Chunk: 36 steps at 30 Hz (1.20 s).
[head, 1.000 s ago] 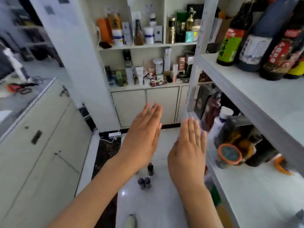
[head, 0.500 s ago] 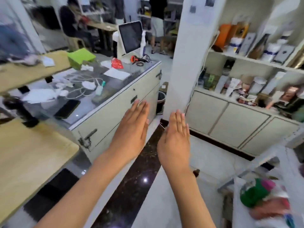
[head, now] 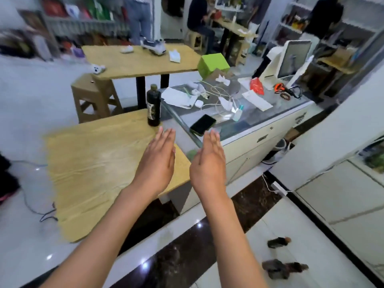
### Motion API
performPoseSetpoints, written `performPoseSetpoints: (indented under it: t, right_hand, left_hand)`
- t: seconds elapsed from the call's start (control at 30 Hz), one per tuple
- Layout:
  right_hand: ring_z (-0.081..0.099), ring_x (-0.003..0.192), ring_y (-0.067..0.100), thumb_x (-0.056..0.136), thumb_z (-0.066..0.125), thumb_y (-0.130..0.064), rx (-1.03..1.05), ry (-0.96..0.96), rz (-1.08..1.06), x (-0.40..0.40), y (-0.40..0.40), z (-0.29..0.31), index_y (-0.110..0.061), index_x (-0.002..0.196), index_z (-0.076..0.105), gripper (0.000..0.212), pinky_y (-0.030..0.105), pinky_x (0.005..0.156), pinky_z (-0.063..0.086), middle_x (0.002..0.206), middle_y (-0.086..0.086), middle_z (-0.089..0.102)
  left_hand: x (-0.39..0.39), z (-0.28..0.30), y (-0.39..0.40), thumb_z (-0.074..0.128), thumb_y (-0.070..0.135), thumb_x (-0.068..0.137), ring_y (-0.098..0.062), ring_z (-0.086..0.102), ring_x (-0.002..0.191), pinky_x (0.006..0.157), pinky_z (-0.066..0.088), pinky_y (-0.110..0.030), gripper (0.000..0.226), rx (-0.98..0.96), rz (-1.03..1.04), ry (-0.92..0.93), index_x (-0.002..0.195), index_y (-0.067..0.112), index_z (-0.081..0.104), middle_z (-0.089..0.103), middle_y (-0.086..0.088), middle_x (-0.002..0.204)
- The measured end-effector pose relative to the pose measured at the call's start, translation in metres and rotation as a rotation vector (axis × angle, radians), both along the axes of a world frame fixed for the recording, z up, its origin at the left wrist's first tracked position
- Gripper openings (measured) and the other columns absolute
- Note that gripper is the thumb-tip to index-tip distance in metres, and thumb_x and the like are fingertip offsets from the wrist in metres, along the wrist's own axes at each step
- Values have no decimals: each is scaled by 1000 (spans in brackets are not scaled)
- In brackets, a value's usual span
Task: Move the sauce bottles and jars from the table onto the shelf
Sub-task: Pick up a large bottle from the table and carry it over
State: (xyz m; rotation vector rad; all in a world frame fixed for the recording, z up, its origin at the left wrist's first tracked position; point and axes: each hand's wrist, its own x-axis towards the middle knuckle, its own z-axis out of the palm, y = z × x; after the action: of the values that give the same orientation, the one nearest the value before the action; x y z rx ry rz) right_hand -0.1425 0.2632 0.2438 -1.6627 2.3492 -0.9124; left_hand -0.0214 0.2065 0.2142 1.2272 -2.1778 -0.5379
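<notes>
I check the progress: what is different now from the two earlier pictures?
The view turned left, from the shelf with sauce bottles to the wooden table, where one dark bottle stands at the far corner. Nothing was taken or let go. The left hand and right hand stay open, fingers straight, holding nothing.

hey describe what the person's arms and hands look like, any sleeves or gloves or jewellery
Both arms are bare as far up as the picture shows: no sleeves visible. The left hand and right hand wear no gloves, and no rings, watch or bracelet show on the sides facing the camera.
</notes>
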Motion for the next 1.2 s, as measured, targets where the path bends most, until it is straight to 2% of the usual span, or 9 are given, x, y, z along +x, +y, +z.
performPoseSetpoints:
  t: [0.27, 0.43, 0.6, 0.7, 0.8, 0.9, 1.07, 1.13, 1.2]
  right_hand:
    - [10, 152, 13, 105, 36, -15, 34, -83, 131, 45, -102, -21, -11, 155, 23, 52, 24, 120, 5, 164, 3, 18]
    - [25, 148, 17, 103, 45, -19, 39, -369, 107, 41, -177, -44, -11, 150, 36, 49, 28, 120, 18, 158, 5, 34]
    - [50, 124, 14, 101, 53, -22, 51, -599, 73, 20, -275, -55, -14, 139, 50, 39, 17, 92, 31, 134, -1, 57]
    - [50, 104, 9, 99, 56, -24, 118, -713, 28, 1, -339, -67, -12, 132, 54, 36, 20, 85, 34, 112, -8, 53]
    - [56, 113, 19, 97, 57, -26, 171, -709, 27, -17, -407, -83, -11, 129, 54, 35, 22, 84, 35, 122, 1, 60]
    - [58, 111, 20, 96, 60, -28, 178, -685, 54, -26, -470, -94, -9, 126, 54, 35, 22, 80, 37, 116, 2, 60]
    - [49, 129, 22, 83, 74, -46, 213, -633, 129, -27, -554, -125, -17, 142, 42, 73, 34, 101, 47, 143, 4, 50]
    - [59, 112, 21, 83, 74, -46, 212, -564, 146, -23, -568, -146, -19, 121, 55, 50, 26, 82, 50, 119, 1, 62]
    - [62, 89, 17, 87, 71, -37, 116, -510, 106, -16, -576, -159, -19, 94, 58, 23, 19, 62, 42, 89, -5, 61]
  left_hand:
    - [55, -22, -78, 29, 20, 105, -11, 2, 149, 122, 13, -34, 49, 53, 169, 88, 153, 14, 22, 19, 1, 160]
    - [43, -48, -124, 32, 16, 105, -5, 2, 148, 120, 16, -29, 47, 98, 240, 210, 152, 18, 26, 22, 5, 159]
    - [26, -69, -187, 28, 21, 105, -4, -2, 148, 121, 13, -28, 50, 138, 313, 154, 154, 19, 18, 14, 7, 161]
    - [13, -71, -228, 27, 20, 105, -2, -4, 147, 119, 8, -22, 51, 147, 337, 96, 155, 21, 13, 8, 9, 162]
    - [-1, -73, -274, 26, 21, 106, 0, -7, 147, 117, 4, -18, 52, 170, 381, 56, 155, 22, 10, 3, 11, 162]
    - [-10, -76, -310, 25, 23, 106, 1, -8, 146, 116, 3, -18, 52, 224, 414, 22, 155, 23, 9, 1, 13, 162]
    - [-23, -89, -354, 27, 20, 105, 1, -6, 146, 118, 4, -20, 51, 337, 449, 89, 155, 21, 14, 5, 11, 162]
    - [-25, -96, -364, 28, 20, 105, 1, -4, 147, 117, 3, -17, 50, 359, 475, 117, 154, 18, 18, 7, 9, 162]
    - [-24, -102, -368, 30, 19, 105, 0, -2, 147, 116, 3, -15, 49, 386, 502, 139, 154, 17, 21, 9, 9, 162]
